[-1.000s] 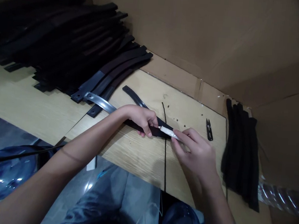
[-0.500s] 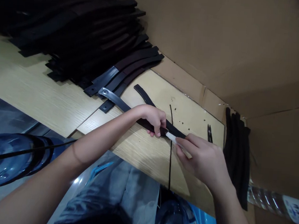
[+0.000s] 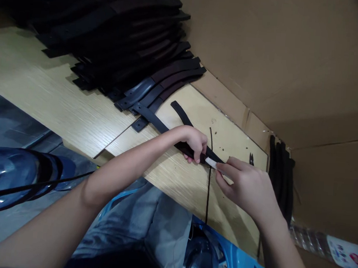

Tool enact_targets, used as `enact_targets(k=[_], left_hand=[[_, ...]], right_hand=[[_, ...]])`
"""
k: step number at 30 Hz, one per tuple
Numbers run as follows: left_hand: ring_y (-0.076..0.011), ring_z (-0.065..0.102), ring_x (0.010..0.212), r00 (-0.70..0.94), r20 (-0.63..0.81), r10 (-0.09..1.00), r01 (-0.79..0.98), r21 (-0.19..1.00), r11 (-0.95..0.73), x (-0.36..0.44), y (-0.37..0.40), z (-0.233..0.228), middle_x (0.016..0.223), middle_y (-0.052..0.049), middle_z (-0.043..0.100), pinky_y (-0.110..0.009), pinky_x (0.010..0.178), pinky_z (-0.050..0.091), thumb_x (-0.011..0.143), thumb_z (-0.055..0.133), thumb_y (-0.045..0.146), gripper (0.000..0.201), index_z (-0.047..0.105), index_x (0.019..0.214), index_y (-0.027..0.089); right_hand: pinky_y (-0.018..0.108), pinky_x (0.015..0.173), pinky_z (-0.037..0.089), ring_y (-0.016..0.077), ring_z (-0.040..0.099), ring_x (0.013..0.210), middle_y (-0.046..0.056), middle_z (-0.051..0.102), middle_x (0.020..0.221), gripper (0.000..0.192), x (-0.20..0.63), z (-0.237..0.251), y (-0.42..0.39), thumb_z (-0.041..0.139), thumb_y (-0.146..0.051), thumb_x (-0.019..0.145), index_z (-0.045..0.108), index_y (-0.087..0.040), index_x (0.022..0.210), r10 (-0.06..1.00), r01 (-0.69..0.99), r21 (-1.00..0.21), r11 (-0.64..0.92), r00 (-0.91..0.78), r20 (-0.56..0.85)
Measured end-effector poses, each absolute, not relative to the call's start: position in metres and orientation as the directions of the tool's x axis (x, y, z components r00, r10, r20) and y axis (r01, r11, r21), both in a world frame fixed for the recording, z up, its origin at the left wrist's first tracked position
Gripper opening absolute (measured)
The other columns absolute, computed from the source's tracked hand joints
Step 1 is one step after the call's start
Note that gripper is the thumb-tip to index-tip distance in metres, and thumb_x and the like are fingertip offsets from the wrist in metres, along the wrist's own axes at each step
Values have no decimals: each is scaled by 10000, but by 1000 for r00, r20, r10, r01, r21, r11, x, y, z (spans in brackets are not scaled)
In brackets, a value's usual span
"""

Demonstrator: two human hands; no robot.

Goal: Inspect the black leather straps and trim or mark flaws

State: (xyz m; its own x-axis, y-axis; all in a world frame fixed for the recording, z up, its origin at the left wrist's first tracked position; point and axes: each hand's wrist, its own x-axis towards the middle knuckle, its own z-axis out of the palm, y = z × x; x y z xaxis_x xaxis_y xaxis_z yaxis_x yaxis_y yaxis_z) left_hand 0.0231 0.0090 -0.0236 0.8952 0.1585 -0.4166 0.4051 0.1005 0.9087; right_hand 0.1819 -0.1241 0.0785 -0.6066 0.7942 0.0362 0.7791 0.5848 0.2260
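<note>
Head view, one person at a light wood table set against a cardboard wall.

L hand — fingers curled down over a dark strap, pinning it to the table; thumb side toward the strap's near end. Strap runs diag. from upper left, under the hand, to approx. table centre. A second, shorter dark strap lies just behind it and meets it by the hand.

R hand — thumb and forefinger pinched on a small white piece at the strap's near end, just beside the L fingertips. Cannot tell if the white piece is stuck to the strap or only laid on it. Remaining R fingers loosely bent.

Thin black cord lies straight across the table from back to front edge, passing under the spot where the two hands meet.

Other items:
- large pile of dark straps at back left, fanned out, ends overhanging toward the hands
- small black snips on the table behind the R hand, apart from it
- bundle of black strips at the right edge, along the wall
- blue clear water bottle below table edge, lower left
</note>
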Motion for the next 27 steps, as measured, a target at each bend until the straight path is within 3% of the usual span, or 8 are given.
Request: enact_targets(k=[13, 18, 23, 27], left_hand=[[-191, 656, 618, 880, -443, 168, 436, 896, 79, 23, 8, -21, 561, -14, 636, -343, 622, 539, 535, 780, 202, 210, 669, 702, 139], [-196, 644, 593, 890, -427, 160, 420, 904, 78, 22, 8, -20, 533, -15, 613, -378, 645, 532, 554, 761, 175, 155, 642, 645, 134], [-198, 645, 596, 886, -430, 171, 420, 903, 94, 21, 7, -18, 541, -17, 615, -355, 611, 519, 544, 759, 161, 167, 630, 646, 132], [-197, 649, 604, 886, -433, 166, 425, 901, 86, 22, 8, -20, 569, -20, 634, -344, 589, 519, 537, 770, 188, 206, 649, 696, 137]], right_hand=[[282, 467, 153, 141, 509, 525, 26, 588, 680, 169, 152, 94, -116, 592, -206, 804, 688, -174, 668, 859, 779, 362, 512, -461, -223], [288, 455, 129, 147, 511, 510, 41, 600, 666, 156, 142, 94, -111, 594, -178, 764, 662, -166, 624, 870, 786, 374, 491, -426, -247], [295, 458, 148, 153, 521, 512, 43, 611, 668, 147, 147, 89, -108, 603, -183, 758, 671, -169, 629, 859, 794, 328, 512, -469, -205], [290, 472, 217, 165, 559, 560, 27, 608, 673, 145, 168, 85, -108, 595, -192, 791, 715, -189, 709, 851, 832, 179, 525, -511, -123]])
